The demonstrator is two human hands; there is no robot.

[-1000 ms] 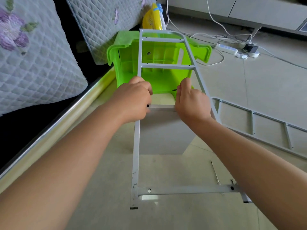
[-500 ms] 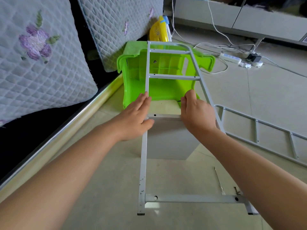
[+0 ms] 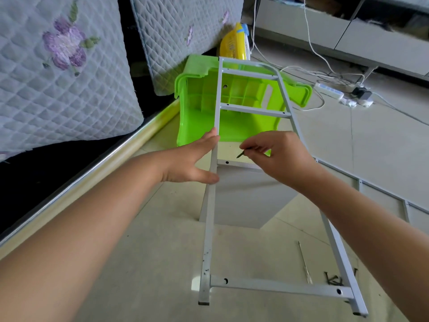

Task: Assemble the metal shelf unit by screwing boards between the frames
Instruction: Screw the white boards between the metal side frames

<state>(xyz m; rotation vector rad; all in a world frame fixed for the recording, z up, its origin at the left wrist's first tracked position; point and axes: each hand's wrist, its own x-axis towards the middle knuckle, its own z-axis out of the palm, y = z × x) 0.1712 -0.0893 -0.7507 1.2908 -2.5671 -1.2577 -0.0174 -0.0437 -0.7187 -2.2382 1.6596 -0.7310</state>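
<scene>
A: Where is the metal frame (image 3: 212, 201) right now?

B: It slopes up from the floor, its far end leaning on the green plastic crate (image 3: 202, 108). The grey board (image 3: 243, 196) stands under it, its top edge meeting the rung nearest the hands.

A: And the hands?

B: The left hand (image 3: 192, 162) lies flat against the frame's left rail, fingers straight, thumb pressed on the rail just below that rung. The right hand (image 3: 281, 156) hangs above the rung, thumb and forefinger pinching a dark screw (image 3: 241, 154) whose tip points down-left toward the rung's hole, not yet in it.

A: Anything else near the frame?

B: A second frame (image 3: 380, 196) lies flat to its right. By the frame's near right foot are loose screws (image 3: 334, 278) and a thin screwdriver (image 3: 304, 261). I cannot tell the board's lower edge.
</scene>
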